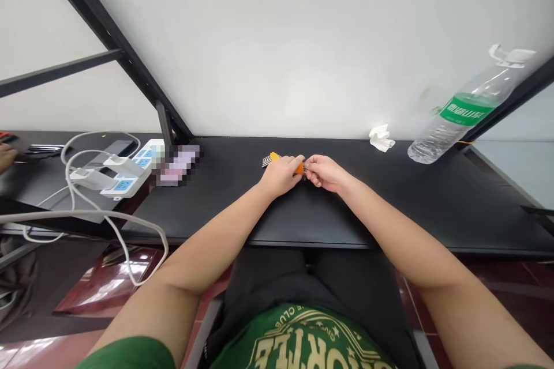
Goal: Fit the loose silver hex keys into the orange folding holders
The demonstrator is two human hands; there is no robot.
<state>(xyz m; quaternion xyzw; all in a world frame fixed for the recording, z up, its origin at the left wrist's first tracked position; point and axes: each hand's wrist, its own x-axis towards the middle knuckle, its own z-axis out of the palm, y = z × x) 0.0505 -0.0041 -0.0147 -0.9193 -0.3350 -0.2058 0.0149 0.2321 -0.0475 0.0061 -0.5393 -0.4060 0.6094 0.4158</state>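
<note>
On the black table, my left hand is closed over an orange holder. Several thin metal rods stick out of its left end, and its right end shows by my left fingertips. Most of the holder is hidden under my palm. Right beside it, my right hand has its fingers pinched together at the holder's right end. A small dark metal piece shows between the two hands; its kind is too small to make out.
A large plastic bottle and a crumpled tissue are at the back right. To the left lie a phone-like pixelated thing, a white power strip and loose cables. Another person's hand shows at the far left.
</note>
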